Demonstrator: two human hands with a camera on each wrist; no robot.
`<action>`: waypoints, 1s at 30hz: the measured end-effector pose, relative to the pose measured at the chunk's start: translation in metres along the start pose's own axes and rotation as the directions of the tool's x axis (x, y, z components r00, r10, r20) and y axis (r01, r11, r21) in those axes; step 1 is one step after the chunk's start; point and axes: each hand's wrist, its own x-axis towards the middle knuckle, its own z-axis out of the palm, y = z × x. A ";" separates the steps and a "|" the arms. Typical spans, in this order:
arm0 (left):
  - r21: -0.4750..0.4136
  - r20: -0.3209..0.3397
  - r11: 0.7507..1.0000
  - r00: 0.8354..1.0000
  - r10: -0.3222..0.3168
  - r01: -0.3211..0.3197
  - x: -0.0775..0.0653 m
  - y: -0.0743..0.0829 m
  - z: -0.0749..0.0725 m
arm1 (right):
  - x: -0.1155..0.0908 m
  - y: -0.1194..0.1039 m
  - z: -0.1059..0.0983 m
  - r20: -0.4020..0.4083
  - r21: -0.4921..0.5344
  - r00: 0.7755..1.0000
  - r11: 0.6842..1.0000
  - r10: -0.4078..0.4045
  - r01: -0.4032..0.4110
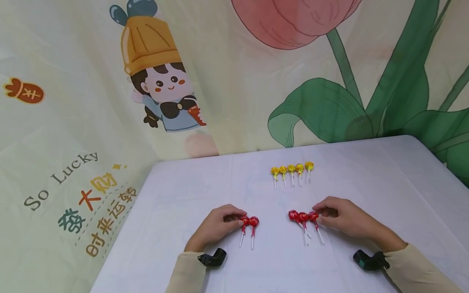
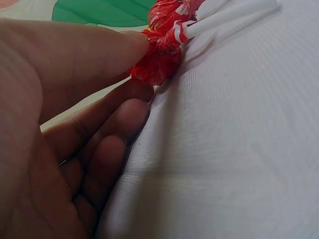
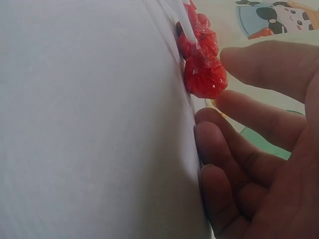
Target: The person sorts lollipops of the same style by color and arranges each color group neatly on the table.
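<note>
At the left of the table, my left hand [image 1: 218, 224] pinches a red-wrapped lollipop [image 2: 157, 64] by its head between thumb and fingers. A second red lollipop [image 1: 253, 221] lies right beside it, stick toward me. To the right, three red lollipops lie close together, two of their white sticks crossing. My right hand [image 1: 342, 215] has its thumb and index fingertip on either side of the head of the rightmost red lollipop [image 3: 205, 79]. The middle red lollipop [image 1: 303, 217] and the left one [image 1: 293, 215] sit next to it. The other right fingers curl loosely near the cloth.
Farther back, a row of several yellow lollipops [image 1: 291, 168] lies with sticks toward me. White cloth [image 1: 176, 191] covers the table. Behind stands a printed curtain [image 1: 234, 93] with a cartoon child and flowers. Each wrist wears a black camera [image 1: 213, 258].
</note>
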 end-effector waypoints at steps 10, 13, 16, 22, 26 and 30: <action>-0.006 0.007 1.000 1.000 -0.004 0.004 -0.003 0.002 0.001 | -0.006 -0.001 0.006 -0.006 -0.034 1.000 0.999 0.005 -0.005; -0.001 0.011 1.000 1.000 -0.006 0.006 -0.005 0.001 0.002 | -0.007 -0.001 0.008 -0.013 -0.039 1.000 0.999 0.000 0.000; 0.005 0.008 1.000 1.000 0.002 -0.002 -0.007 0.002 0.001 | -0.008 -0.001 0.009 -0.017 -0.047 1.000 0.999 -0.005 0.004; 0.009 0.003 1.000 1.000 0.013 -0.013 -0.008 0.002 -0.001 | -0.007 -0.002 0.010 -0.028 -0.062 0.999 0.998 -0.026 0.024; 0.004 0.006 1.000 1.000 0.010 -0.010 -0.008 0.002 -0.001 | -0.008 -0.001 0.010 -0.031 -0.070 0.999 0.997 -0.038 0.036; 0.002 0.009 1.000 1.000 0.011 -0.011 -0.008 0.002 -0.001 | -0.009 -0.002 0.010 -0.033 -0.075 0.999 0.997 -0.035 0.033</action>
